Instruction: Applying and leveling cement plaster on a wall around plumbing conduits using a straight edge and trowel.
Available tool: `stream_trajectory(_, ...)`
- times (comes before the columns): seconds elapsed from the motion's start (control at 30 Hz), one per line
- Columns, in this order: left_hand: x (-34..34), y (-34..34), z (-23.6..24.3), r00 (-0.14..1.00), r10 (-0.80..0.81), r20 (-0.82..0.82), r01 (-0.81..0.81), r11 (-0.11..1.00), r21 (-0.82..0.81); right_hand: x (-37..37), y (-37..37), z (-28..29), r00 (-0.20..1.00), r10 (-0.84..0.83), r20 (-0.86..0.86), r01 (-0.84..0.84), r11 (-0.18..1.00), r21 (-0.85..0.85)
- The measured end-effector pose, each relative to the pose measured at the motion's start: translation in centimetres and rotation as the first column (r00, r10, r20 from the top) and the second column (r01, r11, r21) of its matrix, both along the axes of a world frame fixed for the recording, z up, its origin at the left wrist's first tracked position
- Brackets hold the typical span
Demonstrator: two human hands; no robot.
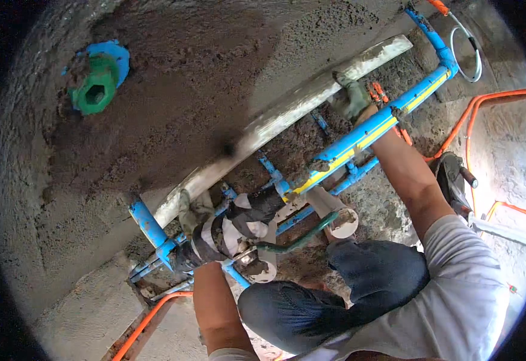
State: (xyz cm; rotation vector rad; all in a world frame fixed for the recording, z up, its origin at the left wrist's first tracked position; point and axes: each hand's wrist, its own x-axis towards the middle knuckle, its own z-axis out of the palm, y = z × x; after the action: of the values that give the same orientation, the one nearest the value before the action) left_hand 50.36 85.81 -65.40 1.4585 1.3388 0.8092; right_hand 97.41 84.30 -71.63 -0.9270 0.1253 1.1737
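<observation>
A long, mortar-smeared straightedge lies slantwise against the wet mortar wall, from lower left to upper right. Near its lower end, my gloved left hand is closed on it, with part of the hand hidden behind a wrapped pipe. Further up, my gloved right hand grips the same bar, its wrist passing behind a blue pipe with a yellow stripe. Darker, fresher mortar covers the wall's middle. A green fitting with a blue collar sticks out of the mortar at upper left.
Between me and the wall run several blue pipes, one wrapped section in black and white, and a grey-white pipe. A dark green curved handle crosses near my knees. Orange conduit and a white cable loop are at right.
</observation>
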Motion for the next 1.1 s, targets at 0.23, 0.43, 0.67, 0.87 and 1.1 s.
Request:
stream_trajectory(0.23,-5.9,-0.8,4.3,0.975,0.096,0.201,-0.045,0.968,-0.246,-5.4,0.2,3.3,0.996,0.086,0.001,-0.086,0.996,0.009)
stream_trajectory(0.43,-6.2,0.1,6.2,1.000,0.018,-0.008,-0.018,1.000,-0.011,-8.6,-0.3,7.8,0.999,0.027,0.021,-0.028,0.997,0.066)
stream_trajectory(0.67,-1.8,-0.1,7.8,0.967,0.075,-0.242,0.046,0.887,0.459,-5.0,-0.1,10.8,1.000,-0.012,0.001,0.012,1.000,0.022)
stream_trajectory(0.87,-0.7,-1.0,8.4,0.977,0.145,-0.159,-0.078,0.928,0.366,-1.6,0.1,10.0,0.989,0.054,0.137,-0.055,0.998,0.005)
stream_trajectory(1.1,-8.1,0.1,7.1,0.976,0.101,0.195,-0.092,0.994,-0.055,-7.7,-0.4,12.4,0.994,0.010,0.110,-0.024,0.993,0.119)
